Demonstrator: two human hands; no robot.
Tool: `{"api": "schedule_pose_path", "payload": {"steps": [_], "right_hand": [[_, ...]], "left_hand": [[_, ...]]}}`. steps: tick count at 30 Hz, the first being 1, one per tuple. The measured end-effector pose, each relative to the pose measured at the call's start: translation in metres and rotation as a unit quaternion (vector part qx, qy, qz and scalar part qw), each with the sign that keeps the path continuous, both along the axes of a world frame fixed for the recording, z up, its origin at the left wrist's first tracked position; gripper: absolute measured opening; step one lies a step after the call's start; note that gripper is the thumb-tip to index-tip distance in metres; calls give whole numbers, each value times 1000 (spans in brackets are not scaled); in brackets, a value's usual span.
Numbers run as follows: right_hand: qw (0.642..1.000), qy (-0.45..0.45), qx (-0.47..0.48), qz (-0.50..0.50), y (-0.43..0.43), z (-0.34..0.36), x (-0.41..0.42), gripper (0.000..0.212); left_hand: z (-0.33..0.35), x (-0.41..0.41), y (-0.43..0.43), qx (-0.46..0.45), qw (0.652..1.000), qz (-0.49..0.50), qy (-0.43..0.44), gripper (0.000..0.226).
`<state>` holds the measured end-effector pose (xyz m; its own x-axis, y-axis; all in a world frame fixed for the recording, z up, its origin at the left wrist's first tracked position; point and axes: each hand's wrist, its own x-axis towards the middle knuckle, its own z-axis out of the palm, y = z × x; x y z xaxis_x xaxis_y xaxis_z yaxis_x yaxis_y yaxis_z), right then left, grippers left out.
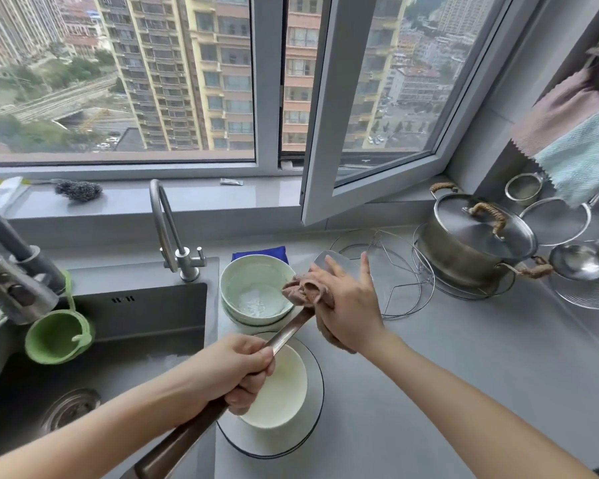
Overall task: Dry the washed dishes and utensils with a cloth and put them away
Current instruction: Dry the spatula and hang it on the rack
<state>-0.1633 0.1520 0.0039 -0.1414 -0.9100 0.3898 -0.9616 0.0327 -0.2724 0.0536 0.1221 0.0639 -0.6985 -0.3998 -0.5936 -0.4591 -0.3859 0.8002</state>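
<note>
My left hand [237, 369] grips the long handle of a steel spatula [289, 331], which points up and to the right over the counter. My right hand [346, 305] holds a brownish-pink cloth [300, 288] against the spatula's blade, whose tip shows above my fingers. Below the handle a white bowl [277, 395] sits on a white plate with a dark rim [305, 433]. Behind them pale green bowls [253, 288] are stacked by the sink edge.
The dark sink [118, 340] lies on the left with a tap [166, 229] and a green cup [57, 337]. On the right stand a lidded steel pot [478, 243], wire racks [395, 288], a ladle [581, 261] and strainers. An open window sash [370, 133] overhangs the counter.
</note>
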Motion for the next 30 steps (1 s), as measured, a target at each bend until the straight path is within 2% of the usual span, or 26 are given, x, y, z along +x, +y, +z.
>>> {"api": "schedule_pose_path", "payload": {"steps": [5,7,9,10,11,12,13,14,15,17,18,23,27,30], "right_hand": [[989,-21,88,-117,-22,4,-31,40],[973,-66,109,-191,-25,7,-56,33],[957,-182,54,-219,-20,19,-66,23],[949,-236,14,-210,-19,27,-63,31],[951,-240,-9,-194,-19,33,-56,40],[971,-170,-19,-169,-19,38,-48,45],[991,-55,-24,-119,-20,40,-41,46],[997,54,-24,-49,-22,41,-35,45],[993,117,-6,31,-23,43,-30,43],[981,127,51,138,-21,44,-27,39],[978,131,66,150,-20,44,-27,42],[972,192,57,127,-10,46,-59,59],[978,194,31,68,-4,55,-75,67],[980,194,24,34,-7,60,-60,74]], "left_hand": [[0,10,-1,-27,999,-8,-31,32],[2,20,-3,-40,998,-20,-51,31],[3,25,-7,-52,997,-23,-61,30],[4,25,-9,-59,996,-25,-64,30],[4,23,-11,-66,995,-30,-68,30],[5,21,-11,-72,994,-38,-69,31],[8,17,-9,-78,994,-52,-65,31],[10,13,-7,-82,993,-69,-54,31],[12,8,-5,-85,992,-85,-40,31],[14,2,-1,-82,991,-101,-14,30],[14,1,-1,-80,991,-109,-5,28],[20,23,-9,-49,982,-183,-1,18],[28,40,-18,-57,975,-212,-28,35],[27,39,-17,-69,983,-166,-42,50]]}}
